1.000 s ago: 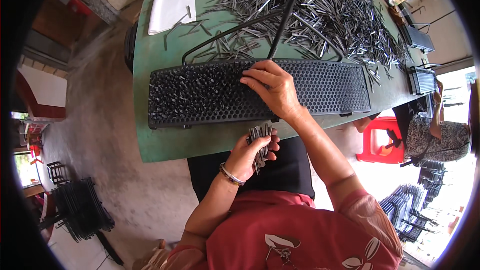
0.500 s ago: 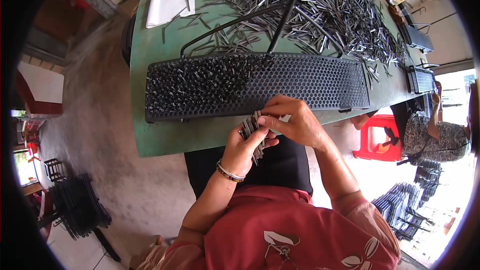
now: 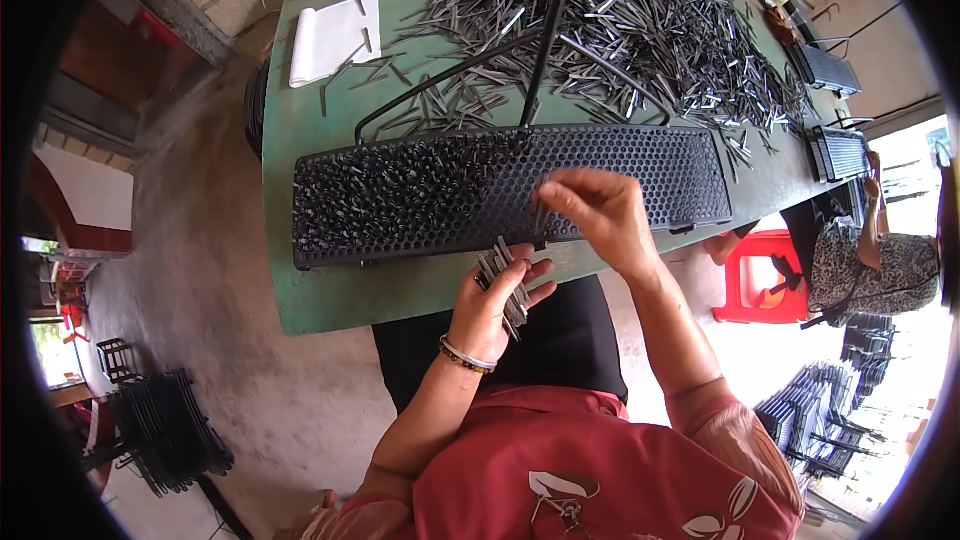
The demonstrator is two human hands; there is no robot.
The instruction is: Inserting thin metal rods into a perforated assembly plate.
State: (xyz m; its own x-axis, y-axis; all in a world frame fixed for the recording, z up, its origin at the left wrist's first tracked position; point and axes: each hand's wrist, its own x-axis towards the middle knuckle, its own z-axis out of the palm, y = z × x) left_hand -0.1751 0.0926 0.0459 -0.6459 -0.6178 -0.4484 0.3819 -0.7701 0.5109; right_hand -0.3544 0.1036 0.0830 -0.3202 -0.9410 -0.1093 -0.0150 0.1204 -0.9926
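Observation:
My left hand (image 3: 480, 318) is closed around a bundle of thin dark metal strips (image 3: 507, 292), held just off the table's near edge. Over the black perforated panel (image 3: 650, 175), my right hand (image 3: 608, 220) pinches a thin dark strip (image 3: 538, 212), its lower end pointing down at the holes. The panel lies lengthwise along the near side, with a black wire frame (image 3: 548, 30) rising behind it. Short dark strips (image 3: 390, 190) stick up densely from the panel's left half, while its right part shows bare holes.
A large pile of loose strips (image 3: 640, 30) covers the far part of the green table (image 3: 300, 295). White paper (image 3: 325, 40) lies at the far left. A red stool (image 3: 745, 285) and another person (image 3: 870, 260) are at right. Black racks (image 3: 165, 430) stand on the left floor.
My right hand has moved up and away from the bundle, over the panel, with a strip between its fingers. My left hand keeps the bundle. The view has shifted slightly.

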